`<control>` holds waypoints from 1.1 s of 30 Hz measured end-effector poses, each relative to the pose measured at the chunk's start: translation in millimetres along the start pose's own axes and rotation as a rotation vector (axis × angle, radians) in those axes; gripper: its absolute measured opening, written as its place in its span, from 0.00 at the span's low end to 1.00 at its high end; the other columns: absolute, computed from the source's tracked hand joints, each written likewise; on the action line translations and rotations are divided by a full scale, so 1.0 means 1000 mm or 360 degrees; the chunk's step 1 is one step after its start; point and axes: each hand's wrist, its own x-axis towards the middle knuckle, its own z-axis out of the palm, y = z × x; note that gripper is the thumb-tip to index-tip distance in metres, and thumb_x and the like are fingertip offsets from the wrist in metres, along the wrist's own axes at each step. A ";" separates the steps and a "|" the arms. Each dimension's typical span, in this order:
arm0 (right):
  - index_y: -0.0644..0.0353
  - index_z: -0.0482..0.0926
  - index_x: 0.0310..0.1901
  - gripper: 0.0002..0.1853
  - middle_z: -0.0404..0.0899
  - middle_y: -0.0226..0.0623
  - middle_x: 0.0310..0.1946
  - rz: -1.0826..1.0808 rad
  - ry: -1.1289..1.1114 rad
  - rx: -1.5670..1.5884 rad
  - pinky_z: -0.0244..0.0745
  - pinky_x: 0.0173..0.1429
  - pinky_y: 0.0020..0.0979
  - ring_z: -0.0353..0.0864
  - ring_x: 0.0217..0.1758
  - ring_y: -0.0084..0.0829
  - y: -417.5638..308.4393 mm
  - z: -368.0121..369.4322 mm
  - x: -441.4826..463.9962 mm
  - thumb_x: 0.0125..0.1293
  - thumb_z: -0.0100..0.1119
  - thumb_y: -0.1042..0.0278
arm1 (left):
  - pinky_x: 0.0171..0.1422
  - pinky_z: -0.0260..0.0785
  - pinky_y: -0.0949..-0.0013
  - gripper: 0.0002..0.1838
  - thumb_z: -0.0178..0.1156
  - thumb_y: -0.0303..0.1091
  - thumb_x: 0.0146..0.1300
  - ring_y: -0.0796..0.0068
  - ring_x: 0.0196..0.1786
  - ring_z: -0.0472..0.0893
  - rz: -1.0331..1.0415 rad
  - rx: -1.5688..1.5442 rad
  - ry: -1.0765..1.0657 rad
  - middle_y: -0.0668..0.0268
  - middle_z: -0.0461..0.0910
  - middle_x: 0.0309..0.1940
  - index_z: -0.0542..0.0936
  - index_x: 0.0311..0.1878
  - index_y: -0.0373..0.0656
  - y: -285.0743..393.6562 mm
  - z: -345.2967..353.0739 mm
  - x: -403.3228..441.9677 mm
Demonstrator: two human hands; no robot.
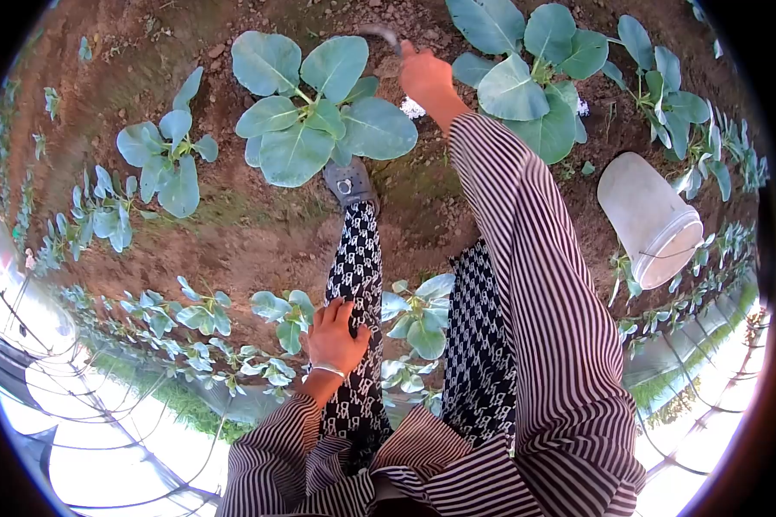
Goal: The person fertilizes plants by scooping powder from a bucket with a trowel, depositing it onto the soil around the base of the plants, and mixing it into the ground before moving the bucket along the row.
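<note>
I note right hand (426, 76), grip closed round sickle (383, 33) over soil (422, 24) between two plants (297, 155), left hand (336, 339) splayed on leg (354, 254); work looks underway, how much remains I can't tell.

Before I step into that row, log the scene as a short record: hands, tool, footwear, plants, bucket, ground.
Left hand: fingers spread, resting on a patterned trouser leg; the left hand holds nothing visible
Right hand: the right hand reaches out, gripping a curved tool
Footwear: one grey clog visible
Plants: many broad-leaved plants
Bucket: white bucket, on the right
Ground: brown soil, patches of green
</note>
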 end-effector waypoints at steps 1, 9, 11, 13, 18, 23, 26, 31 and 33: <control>0.62 0.63 0.59 0.20 0.76 0.54 0.42 -0.0086 -0.0073 -0.0151 0.79 0.41 0.45 0.82 0.40 0.50 -0.003 0.010 0.001 0.69 0.46 0.63 | 0.63 0.63 0.51 0.27 0.60 0.44 0.54 0.56 0.62 0.68 0.0004 -0.0034 0.0011 0.62 0.70 0.61 0.74 0.57 0.47 -0.002 0.001 -0.001; 0.60 0.52 0.71 0.31 0.73 0.56 0.40 -0.0207 -0.0300 -0.0401 0.80 0.36 0.43 0.81 0.34 0.51 0.042 0.005 -0.098 0.67 0.46 0.69 | 0.62 0.63 0.51 0.26 0.60 0.44 0.54 0.57 0.63 0.68 0.0000 -0.0121 0.0018 0.63 0.70 0.61 0.74 0.56 0.46 -0.005 -0.009 0.000; 0.54 0.52 0.72 0.32 0.72 0.54 0.38 -0.0152 -0.0214 -0.0351 0.78 0.33 0.44 0.80 0.33 0.52 0.051 -0.005 -0.102 0.67 0.48 0.68 | 0.62 0.63 0.51 0.26 0.60 0.44 0.54 0.57 0.63 0.68 -0.0025 -0.0162 0.0014 0.64 0.70 0.61 0.75 0.56 0.46 -0.006 -0.009 0.001; 0.50 0.55 0.71 0.29 0.73 0.56 0.38 -0.0206 0.0234 -0.0146 0.76 0.36 0.49 0.78 0.32 0.55 0.062 -0.009 -0.073 0.69 0.47 0.63 | 0.63 0.63 0.50 0.25 0.60 0.44 0.54 0.57 0.63 0.68 -0.0016 -0.0160 0.0018 0.64 0.71 0.61 0.75 0.55 0.46 -0.011 -0.003 0.001; 0.65 0.57 0.68 0.26 0.73 0.59 0.46 0.0198 -0.0013 -0.0192 0.79 0.40 0.46 0.80 0.40 0.53 0.062 -0.009 0.004 0.70 0.42 0.66 | 0.60 0.68 0.56 0.21 0.61 0.39 0.50 0.56 0.57 0.73 0.0073 -0.0127 0.0159 0.61 0.75 0.56 0.79 0.50 0.46 -0.013 -0.004 0.001; 0.65 0.52 0.70 0.30 0.70 0.63 0.50 0.0146 -0.0234 -0.0173 0.79 0.43 0.46 0.80 0.41 0.54 0.062 0.007 -0.087 0.68 0.44 0.68 | 0.61 0.67 0.56 0.21 0.61 0.39 0.51 0.55 0.57 0.73 0.0084 -0.0114 0.0116 0.60 0.74 0.56 0.78 0.50 0.46 -0.011 -0.005 0.002; 0.63 0.48 0.72 0.32 0.68 0.64 0.51 0.0187 -0.0313 -0.0130 0.79 0.45 0.47 0.80 0.42 0.55 0.067 -0.012 -0.113 0.68 0.44 0.70 | 0.63 0.65 0.55 0.21 0.61 0.40 0.52 0.55 0.58 0.72 0.0055 -0.0085 0.0084 0.61 0.74 0.57 0.78 0.50 0.46 -0.003 -0.011 0.004; 0.59 0.44 0.73 0.34 0.66 0.63 0.51 0.0451 -0.0285 -0.0011 0.78 0.45 0.47 0.79 0.43 0.56 0.078 0.000 -0.116 0.69 0.43 0.68 | 0.64 0.64 0.55 0.23 0.59 0.43 0.54 0.56 0.62 0.69 -0.0007 -0.0002 -0.0032 0.62 0.72 0.60 0.78 0.53 0.46 0.003 -0.008 0.010; 0.57 0.46 0.73 0.33 0.66 0.63 0.50 0.0411 -0.0302 0.0206 0.77 0.45 0.48 0.78 0.41 0.57 0.072 0.000 -0.135 0.69 0.45 0.66 | 0.64 0.65 0.55 0.22 0.60 0.43 0.54 0.55 0.61 0.70 0.0008 0.0033 -0.0008 0.61 0.73 0.59 0.78 0.52 0.46 0.008 -0.009 0.007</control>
